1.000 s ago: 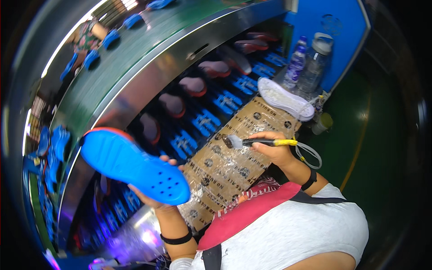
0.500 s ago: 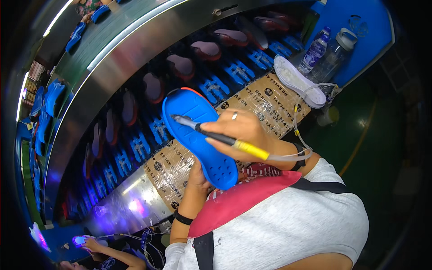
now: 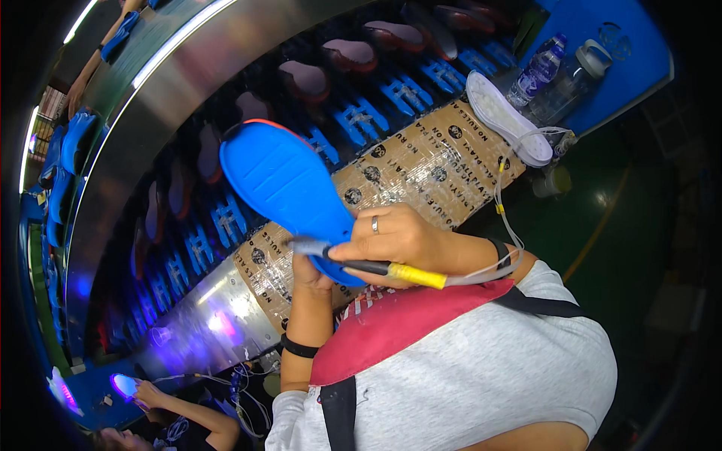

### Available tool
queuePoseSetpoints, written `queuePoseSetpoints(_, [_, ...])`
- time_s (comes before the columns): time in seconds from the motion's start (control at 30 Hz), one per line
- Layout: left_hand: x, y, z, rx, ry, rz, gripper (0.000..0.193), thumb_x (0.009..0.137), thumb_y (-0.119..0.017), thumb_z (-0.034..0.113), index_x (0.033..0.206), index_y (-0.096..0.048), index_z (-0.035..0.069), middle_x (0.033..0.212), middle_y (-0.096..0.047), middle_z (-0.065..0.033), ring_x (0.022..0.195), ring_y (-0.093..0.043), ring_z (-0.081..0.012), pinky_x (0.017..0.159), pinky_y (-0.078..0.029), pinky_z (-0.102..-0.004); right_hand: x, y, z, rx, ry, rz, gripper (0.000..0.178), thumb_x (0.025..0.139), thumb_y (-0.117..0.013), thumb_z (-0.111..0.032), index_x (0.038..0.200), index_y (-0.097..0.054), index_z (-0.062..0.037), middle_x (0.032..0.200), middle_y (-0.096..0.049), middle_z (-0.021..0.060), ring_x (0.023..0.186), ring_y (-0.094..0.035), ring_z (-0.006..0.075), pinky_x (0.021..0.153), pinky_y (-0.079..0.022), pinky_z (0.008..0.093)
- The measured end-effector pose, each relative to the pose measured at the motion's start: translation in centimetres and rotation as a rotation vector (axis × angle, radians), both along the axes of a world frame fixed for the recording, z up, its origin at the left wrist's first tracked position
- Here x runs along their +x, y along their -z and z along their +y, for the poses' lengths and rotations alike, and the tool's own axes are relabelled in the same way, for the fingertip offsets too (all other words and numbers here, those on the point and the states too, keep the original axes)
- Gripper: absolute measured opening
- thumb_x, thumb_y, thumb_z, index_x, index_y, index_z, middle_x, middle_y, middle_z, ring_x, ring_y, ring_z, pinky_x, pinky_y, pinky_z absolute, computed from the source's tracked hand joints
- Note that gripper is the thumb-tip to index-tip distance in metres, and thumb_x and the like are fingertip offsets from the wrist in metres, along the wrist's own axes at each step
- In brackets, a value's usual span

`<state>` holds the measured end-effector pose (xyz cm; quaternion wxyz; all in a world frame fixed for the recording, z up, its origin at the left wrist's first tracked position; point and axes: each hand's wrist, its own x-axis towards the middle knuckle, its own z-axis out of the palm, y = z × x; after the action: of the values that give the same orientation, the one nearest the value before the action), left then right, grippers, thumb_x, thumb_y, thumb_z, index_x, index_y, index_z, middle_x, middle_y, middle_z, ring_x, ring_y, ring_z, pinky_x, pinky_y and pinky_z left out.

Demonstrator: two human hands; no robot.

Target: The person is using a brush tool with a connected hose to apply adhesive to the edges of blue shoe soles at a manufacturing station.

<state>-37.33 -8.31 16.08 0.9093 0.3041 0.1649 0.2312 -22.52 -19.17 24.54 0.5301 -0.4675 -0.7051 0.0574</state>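
Observation:
A blue shoe sole with a red edge at its far end is tilted up above the work surface. My left hand grips its near end from below, fingers partly hidden behind the sole. In my right hand is a brush with a black and yellow handle, fed by a thin clear tube. Its bristles lie across the near end of the sole, close to my left hand, and are blurred by motion. Whether they touch the sole, I cannot tell.
Cardboard under clear film covers the ledge. Beyond it, shoe lasts and blue holders line a rack. A white sole-shaped tray and bottles stand at right. Lower left, a co-worker's hand holds a glowing sole.
The sole has shifted left and tilted. The brush has gone from the sole's far half to its near end, and my right hand has lowered with it.

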Motion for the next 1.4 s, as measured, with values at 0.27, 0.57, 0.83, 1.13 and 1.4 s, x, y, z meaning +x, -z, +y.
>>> queuePoseSetpoints(0.27, [0.9, -0.2, 1.1, -0.187, -0.066, -0.237, 0.073, 0.081, -0.053, 0.06, 0.124, -0.046, 0.001, 0.117, -0.053, -0.0242, 0.103, -0.055, -0.0388, 0.085, -0.05, -0.0501, -1.7, 2.1, 0.1, 0.02, 0.019, 0.108, 0.03, 0.067, -0.074, -0.006, 0.096, -0.066, -0.004, 0.069, -0.058, 0.0087, 0.06, -0.058, 0.0228, 0.054, -0.047, 0.0307])
queuePoseSetpoints(0.57, [-0.5, 0.1, 3.4, -0.13, -0.015, -0.368, 0.079, 0.075, -0.061, 0.058, 0.129, -0.042, 0.003, 0.119, -0.049, -0.0251, 0.108, -0.052, -0.0394, 0.087, -0.049, -0.0496, 0.1, 1.6, -0.1, -0.357, -0.21, 0.294, 0.025, 0.073, -0.072, -0.015, 0.097, -0.068, -0.0088, 0.078, -0.064, 0.0096, 0.066, -0.06, 0.0252, 0.061, -0.046, 0.0324])
queuePoseSetpoints(0.83, [-2.8, -0.9, 5.8, 0.074, 0.141, 0.078, 0.071, 0.086, -0.053, 0.046, 0.132, -0.034, -0.004, 0.121, -0.048, -0.03, 0.105, -0.055, -0.0413, 0.087, -0.049, -0.0479, 1.5, 1.0, 0.5, -0.353, -0.372, 0.079, 0.022, 0.076, -0.069, -0.018, 0.096, -0.068, -0.0095, 0.076, -0.064, 0.0116, 0.068, -0.061, 0.0293, 0.061, -0.048, 0.0359])
queuePoseSetpoints(1.13, [-1.6, -3.8, 7.5, 0.266, 0.396, 0.437, 0.041, 0.091, -0.053, 0.028, 0.116, -0.056, -0.004, 0.104, -0.064, -0.0142, 0.087, -0.064, -0.0166, 0.077, -0.052, -0.0273, 1.1, 1.7, 0.6, -0.408, -0.506, -0.026, 0.022, 0.073, -0.07, -0.017, 0.094, -0.069, -0.0118, 0.072, -0.063, 0.0089, 0.064, -0.06, 0.0274, 0.057, -0.046, 0.0366])
queuePoseSetpoints(1.4, [-0.6, -3.6, 8.5, 0.488, 0.692, 0.631, 0.043, 0.09, -0.054, 0.038, 0.106, -0.063, -0.001, 0.095, -0.066, -0.0121, 0.078, -0.063, -0.0142, 0.069, -0.051, -0.0251, 1.0, 2.4, 0.9, -0.531, -0.512, -0.212, 0.022, 0.071, -0.068, -0.011, 0.093, -0.07, -0.0116, 0.075, -0.063, 0.0094, 0.068, -0.06, 0.0261, 0.059, -0.047, 0.0363])
